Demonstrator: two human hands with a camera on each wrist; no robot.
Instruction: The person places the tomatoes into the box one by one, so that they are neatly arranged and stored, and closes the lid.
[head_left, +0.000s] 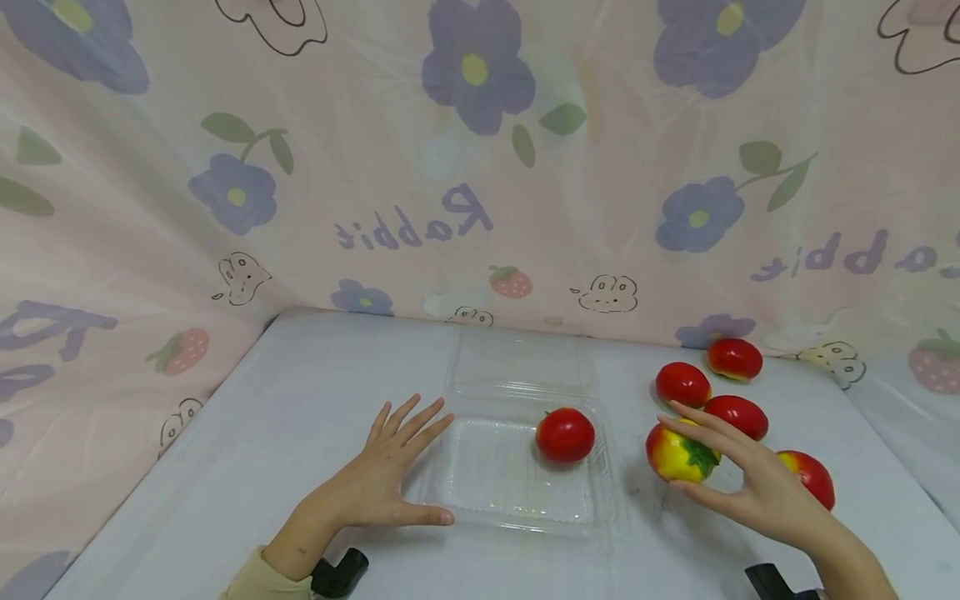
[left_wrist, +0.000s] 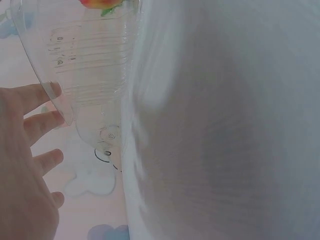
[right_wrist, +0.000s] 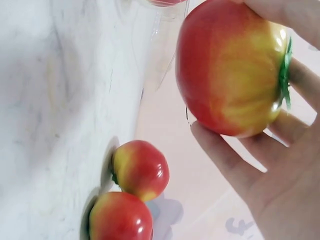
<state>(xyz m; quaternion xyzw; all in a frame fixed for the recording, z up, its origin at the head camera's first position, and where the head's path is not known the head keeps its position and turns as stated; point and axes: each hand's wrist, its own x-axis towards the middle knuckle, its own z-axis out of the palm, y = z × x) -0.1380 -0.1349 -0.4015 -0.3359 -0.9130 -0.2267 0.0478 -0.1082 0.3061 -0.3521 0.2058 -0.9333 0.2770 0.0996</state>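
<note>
My right hand (head_left: 768,492) holds a red-and-yellow tomato (head_left: 670,454) with a green leafy top, thumb on one side and fingers on the other. In the right wrist view this tomato (right_wrist: 225,70) is lifted off the table. A clear plastic clamshell box (head_left: 517,527) lies in the middle, its lid (head_left: 525,362) folded back. One red tomato (head_left: 565,435) sits inside, at the right. My left hand (head_left: 382,479) is spread at the box's left edge, its fingers straight. In the left wrist view, fingertips overlap the clear plastic; whether they touch it I cannot tell.
Several more tomatoes lie at the right: one at the back (head_left: 735,359), others (head_left: 682,384) (head_left: 738,417) nearer, and one (head_left: 810,479) partly behind my right hand. A patterned cloth (head_left: 480,167) hangs behind the white table (head_left: 300,400).
</note>
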